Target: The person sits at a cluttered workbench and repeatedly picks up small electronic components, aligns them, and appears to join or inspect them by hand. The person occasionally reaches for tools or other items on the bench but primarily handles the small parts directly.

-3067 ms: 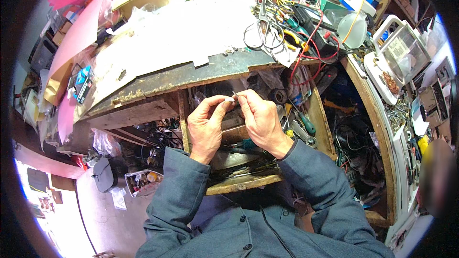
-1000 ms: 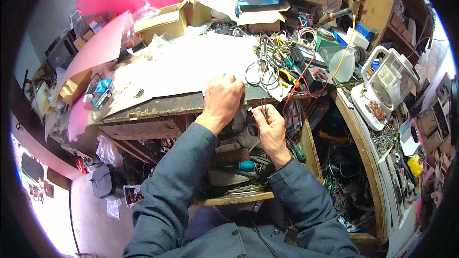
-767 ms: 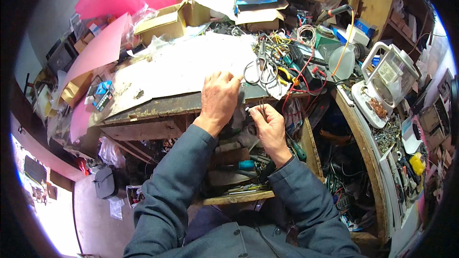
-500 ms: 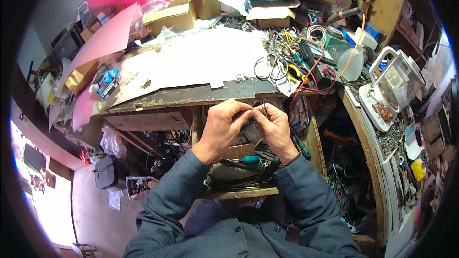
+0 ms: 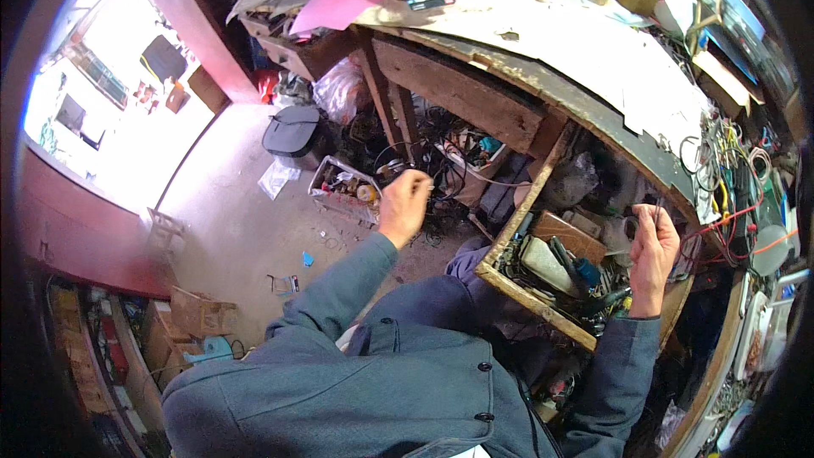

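My left hand (image 5: 405, 205) is stretched out to the left, over the floor below the workbench, with its fingers curled shut; I cannot see anything in it. It hovers beside a small tray of odd parts (image 5: 343, 191) and a tangle of dark cables (image 5: 441, 153) under the bench. My right hand (image 5: 653, 248) is raised over the open wooden drawer (image 5: 526, 284) and pinches a thin dark wire (image 5: 658, 206) between its fingertips. The drawer is full of tools and small parts.
The wooden workbench (image 5: 475, 89) curves across the top, with a white sheet (image 5: 610, 51) and tangled coloured wires (image 5: 721, 170) at the right. A black bag (image 5: 292, 131) and a plastic bag (image 5: 339, 93) lie on the floor. Boxes (image 5: 199, 314) stand at the lower left.
My hands have parted. The left one swung out to the left, down toward the floor. The right one stays by the drawer. The view has turned left.
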A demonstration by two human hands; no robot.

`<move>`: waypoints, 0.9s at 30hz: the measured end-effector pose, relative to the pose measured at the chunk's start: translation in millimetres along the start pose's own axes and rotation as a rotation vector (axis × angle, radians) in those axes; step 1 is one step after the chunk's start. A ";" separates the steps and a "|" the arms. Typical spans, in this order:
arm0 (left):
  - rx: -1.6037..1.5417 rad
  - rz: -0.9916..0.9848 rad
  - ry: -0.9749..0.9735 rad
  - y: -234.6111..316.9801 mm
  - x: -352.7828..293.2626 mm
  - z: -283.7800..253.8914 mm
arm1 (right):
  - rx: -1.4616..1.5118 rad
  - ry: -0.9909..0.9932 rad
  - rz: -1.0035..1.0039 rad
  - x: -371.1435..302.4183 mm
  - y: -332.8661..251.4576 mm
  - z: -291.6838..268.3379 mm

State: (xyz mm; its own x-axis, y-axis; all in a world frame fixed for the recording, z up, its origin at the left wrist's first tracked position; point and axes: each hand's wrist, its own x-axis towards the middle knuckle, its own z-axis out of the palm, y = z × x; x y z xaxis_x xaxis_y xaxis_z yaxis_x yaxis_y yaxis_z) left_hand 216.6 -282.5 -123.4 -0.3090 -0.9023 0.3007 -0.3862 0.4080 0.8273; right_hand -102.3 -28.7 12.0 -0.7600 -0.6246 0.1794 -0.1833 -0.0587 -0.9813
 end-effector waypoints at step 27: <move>0.021 0.661 0.129 159.8 110.4 2.5 | -0.120 -0.138 -0.079 1.1 2.5 8.1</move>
State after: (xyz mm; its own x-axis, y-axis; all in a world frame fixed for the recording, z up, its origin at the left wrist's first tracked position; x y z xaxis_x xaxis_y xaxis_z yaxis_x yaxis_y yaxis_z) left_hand 118.6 -316.5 40.8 -0.3806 -0.4711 0.7957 -0.1692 0.8815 0.4409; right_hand -98.5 -35.8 9.2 -0.6491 -0.7232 0.2360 -0.3182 -0.0237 -0.9477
